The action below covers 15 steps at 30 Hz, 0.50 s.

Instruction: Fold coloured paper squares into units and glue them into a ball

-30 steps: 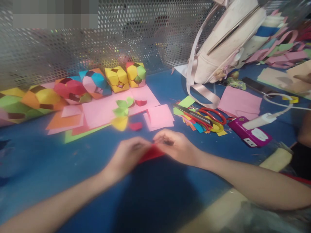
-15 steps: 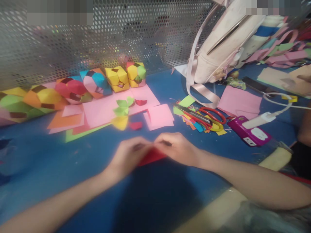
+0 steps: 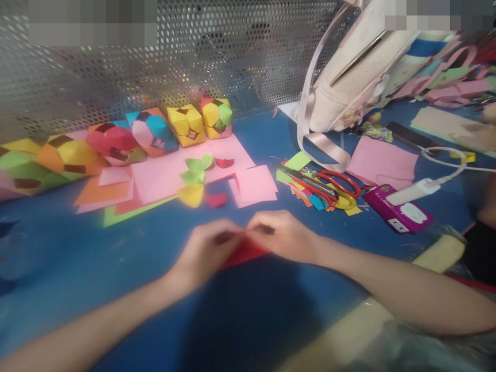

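A piece of red paper (image 3: 245, 253) is pinched between my two hands, just above the blue surface. My left hand (image 3: 207, 248) grips its left side and my right hand (image 3: 284, 235) its right, with the fingertips meeting at the top edge. The hands cover much of the sheet, so its folds are hard to make out. Beyond my fingers lie a small red folded piece (image 3: 216, 200), a yellow folded piece (image 3: 191, 195), green folded pieces (image 3: 194, 172) and a stack of pink paper squares (image 3: 256, 185).
Several folded paper balls (image 3: 151, 132) line the perforated metal panel (image 3: 248, 62). Red-handled scissors (image 3: 339, 183) rest on paper scraps at the right, beside a purple device (image 3: 397, 209) with a white plug. A pale bag (image 3: 337, 98) leans behind. Someone else's arm shows at the right edge.
Both hands keep their pinch on the red paper, shifting only slightly. The other person's hand at the upper right has drawn back towards the edge.
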### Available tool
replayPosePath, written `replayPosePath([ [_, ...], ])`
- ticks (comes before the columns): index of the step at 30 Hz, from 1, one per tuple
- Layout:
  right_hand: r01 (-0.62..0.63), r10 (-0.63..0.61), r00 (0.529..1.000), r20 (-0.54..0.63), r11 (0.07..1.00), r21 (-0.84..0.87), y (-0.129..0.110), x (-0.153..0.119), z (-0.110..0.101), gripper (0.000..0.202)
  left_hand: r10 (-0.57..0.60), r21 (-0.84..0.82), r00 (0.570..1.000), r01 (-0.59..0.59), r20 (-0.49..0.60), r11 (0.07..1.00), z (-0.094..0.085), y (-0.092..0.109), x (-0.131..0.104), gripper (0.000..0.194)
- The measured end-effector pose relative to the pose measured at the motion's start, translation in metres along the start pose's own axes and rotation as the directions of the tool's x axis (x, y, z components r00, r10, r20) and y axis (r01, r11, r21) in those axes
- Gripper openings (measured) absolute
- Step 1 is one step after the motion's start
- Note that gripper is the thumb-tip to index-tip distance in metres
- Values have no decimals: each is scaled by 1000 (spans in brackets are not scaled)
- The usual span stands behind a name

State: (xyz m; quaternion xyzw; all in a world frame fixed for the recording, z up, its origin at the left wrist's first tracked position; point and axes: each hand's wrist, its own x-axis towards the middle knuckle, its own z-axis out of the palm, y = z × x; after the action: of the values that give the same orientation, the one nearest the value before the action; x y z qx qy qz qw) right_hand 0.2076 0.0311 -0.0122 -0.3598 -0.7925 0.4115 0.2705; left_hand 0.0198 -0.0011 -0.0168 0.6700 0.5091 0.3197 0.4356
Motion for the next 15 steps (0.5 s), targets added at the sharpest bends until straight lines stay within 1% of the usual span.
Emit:
replayPosePath([
  [3, 10, -10, 999, -36, 1000, -8, 2, 0, 1, 14, -9, -11, 1000, 9, -10, 1000, 0, -1, 0, 15],
  [7, -69, 68, 996, -49, 998, -15, 2, 1, -2, 13, -60, -16, 998, 60, -4, 998, -5, -2, 0, 19],
  [9, -81, 80, 996, -48, 997, -18, 2, 1, -4, 12, -78, -22, 997, 78, -2, 997, -7, -4, 0, 22],
  [13, -58, 58, 997, -46, 998, -4, 3, 1, -3, 11, -100, -47, 994, 99, -31, 994, -8, -7, 1, 23],
  [15, -31, 30, 998, -63, 999, -8, 3, 1, -2, 11, -115, -69, 993, 112, -39, 991, -8, -6, 1, 21],
])
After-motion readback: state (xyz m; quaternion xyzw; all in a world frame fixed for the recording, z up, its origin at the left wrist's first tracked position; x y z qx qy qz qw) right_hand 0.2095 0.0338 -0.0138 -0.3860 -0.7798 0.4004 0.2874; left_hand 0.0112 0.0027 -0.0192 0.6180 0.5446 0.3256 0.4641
